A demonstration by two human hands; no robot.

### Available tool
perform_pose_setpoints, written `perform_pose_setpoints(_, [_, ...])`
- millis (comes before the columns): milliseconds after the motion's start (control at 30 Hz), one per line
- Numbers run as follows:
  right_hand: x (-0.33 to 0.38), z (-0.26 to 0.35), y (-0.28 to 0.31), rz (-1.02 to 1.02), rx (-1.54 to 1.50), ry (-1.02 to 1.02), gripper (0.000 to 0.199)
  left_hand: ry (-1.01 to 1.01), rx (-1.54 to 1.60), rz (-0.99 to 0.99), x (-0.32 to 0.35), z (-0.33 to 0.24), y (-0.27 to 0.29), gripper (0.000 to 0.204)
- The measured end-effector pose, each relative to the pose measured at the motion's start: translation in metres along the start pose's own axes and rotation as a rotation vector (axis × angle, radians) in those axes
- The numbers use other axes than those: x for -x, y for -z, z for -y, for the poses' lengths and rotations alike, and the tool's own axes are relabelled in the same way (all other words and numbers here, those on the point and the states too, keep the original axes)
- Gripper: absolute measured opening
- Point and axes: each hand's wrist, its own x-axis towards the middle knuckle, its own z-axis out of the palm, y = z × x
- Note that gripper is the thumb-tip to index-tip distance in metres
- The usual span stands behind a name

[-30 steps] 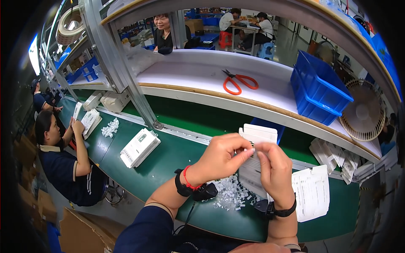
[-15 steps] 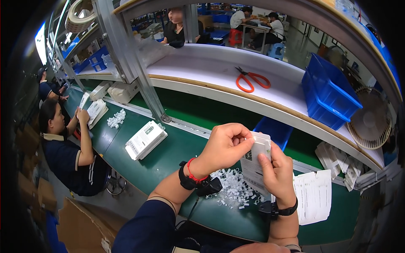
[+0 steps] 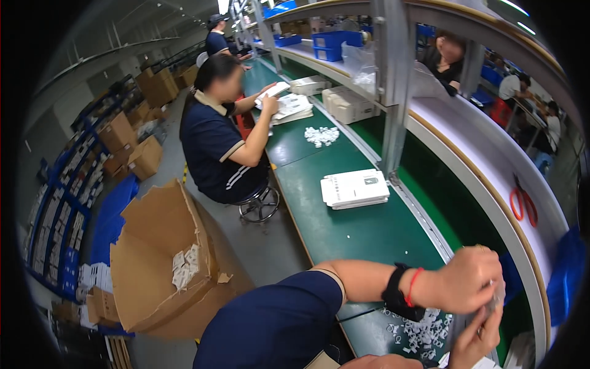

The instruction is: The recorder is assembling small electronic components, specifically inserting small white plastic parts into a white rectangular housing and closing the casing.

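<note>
My hands are together at the lower right, above the green workbench (image 3: 362, 237). My left hand (image 3: 467, 280), with a black band and a red cord at its wrist, is closed, its fingertips against the upper end of a thin whitish box (image 3: 500, 294). What those fingertips pinch is hidden and blurred. Below, my right hand (image 3: 478, 337) grips the same box, now seen almost edge-on. Beneath my left wrist lies a heap of small white plastic ring clips (image 3: 424, 335). Farther along the bench is a stack of flat white printed boxes (image 3: 356, 189).
A co-worker (image 3: 224, 135) sits at the left, handling white boxes beside a clip pile (image 3: 321, 136). A large open carton (image 3: 163, 246) stands on the floor. Along the bench's right run a metal post (image 3: 395, 92) and a shelf bearing red-handled scissors (image 3: 523, 206) and a blue bin (image 3: 565, 277).
My view has swung left, so the bench, shelf and hands appear farther right. The box has turned from showing its printed face to nearly edge-on. Both hands stay at it.
</note>
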Motion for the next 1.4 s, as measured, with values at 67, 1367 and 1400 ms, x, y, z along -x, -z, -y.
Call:
perform_pose_setpoints(67, [-0.001, 0.001, 0.003, 0.063, -0.097, -0.058, 0.036, 0.027, 0.05, -0.027, 0.005, -0.003, -0.003, 0.004])
perform_pose_setpoints(1367, [0.024, -0.071, 0.028, 0.114, -1.32, -0.314, 0.03, 0.423, 0.908, 0.348, -0.004, -0.014, 0.009, 0.022])
perform_pose_setpoints(1400, [0.024, -0.071, 0.024, 0.125, -1.347, -0.331, 0.03, 0.428, 0.907, 0.342, -0.003, -0.011, 0.014, 0.022])
